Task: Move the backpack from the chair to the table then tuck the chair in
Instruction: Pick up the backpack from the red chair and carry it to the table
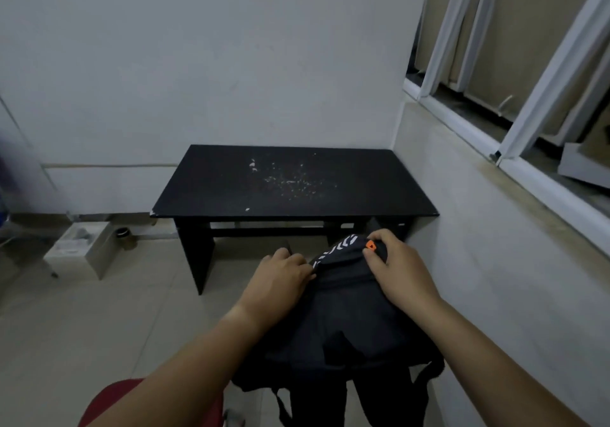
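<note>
A black backpack (343,324) with a white-patterned strap and a small orange tag hangs in front of me, held up near the front edge of a low black table (290,182). My left hand (280,278) grips its top on the left side. My right hand (396,264) grips the top on the right, fingers by the orange tag. The backpack's straps dangle below. Most of the chair is hidden behind the backpack; only a dark bit (284,245) shows by my left hand. The tabletop is bare, with white scuff marks.
The table stands in a corner, white walls behind it and to its right. A window ledge and white window frame (515,149) run along the right. A small pale box (82,248) sits on the tiled floor at left. Red cloth (112,403) shows at the bottom.
</note>
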`<state>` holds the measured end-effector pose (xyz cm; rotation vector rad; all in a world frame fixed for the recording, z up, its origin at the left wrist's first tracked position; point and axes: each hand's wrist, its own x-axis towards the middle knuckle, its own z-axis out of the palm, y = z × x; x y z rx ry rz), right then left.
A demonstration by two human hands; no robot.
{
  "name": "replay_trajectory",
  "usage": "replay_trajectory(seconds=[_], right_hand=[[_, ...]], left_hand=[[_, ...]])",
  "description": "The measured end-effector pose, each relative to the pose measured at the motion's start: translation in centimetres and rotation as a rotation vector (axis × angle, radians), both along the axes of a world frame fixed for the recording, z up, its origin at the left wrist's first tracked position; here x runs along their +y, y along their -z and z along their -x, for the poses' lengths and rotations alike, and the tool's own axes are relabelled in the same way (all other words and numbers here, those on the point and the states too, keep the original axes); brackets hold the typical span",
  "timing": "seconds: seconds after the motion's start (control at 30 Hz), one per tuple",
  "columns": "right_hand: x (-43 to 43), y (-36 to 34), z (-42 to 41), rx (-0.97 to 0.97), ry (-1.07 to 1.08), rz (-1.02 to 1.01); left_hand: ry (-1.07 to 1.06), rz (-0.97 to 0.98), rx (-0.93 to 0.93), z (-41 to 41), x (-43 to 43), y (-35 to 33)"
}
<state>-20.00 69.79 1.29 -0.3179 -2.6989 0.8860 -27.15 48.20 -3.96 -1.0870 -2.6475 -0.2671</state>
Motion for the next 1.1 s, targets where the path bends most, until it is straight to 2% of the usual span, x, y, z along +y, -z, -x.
replay_trajectory(seconds=[0.17, 0.27, 0.5, 0.7, 1.1], right_hand=[[5.5, -1.1, 7.8, 0.043, 0.017, -0.001], [8.8, -2.3, 13.1, 0.066, 0.021, -0.016], [16.1, -5.2, 24.4, 0.151, 0.049, -0.104], [22.8, -7.4, 34.8, 0.217, 0.039, -0.234], [37.2, -10.1, 56.4, 0.229, -0.017, -0.222]], left_hand=[[-0.024, -0.145, -0.185, 8.0, 5.5, -1.3], [-0.009, -0.228, -0.142, 13.3, 8.6, -2.7], [0.077, -0.182, -0.017, 26.4, 16.1, -7.2], [0.065, -0.164, 0.093, 37.8, 23.2, -10.3], [0.024, -0.1, 0.104, 58.4, 36.9, -14.5]])
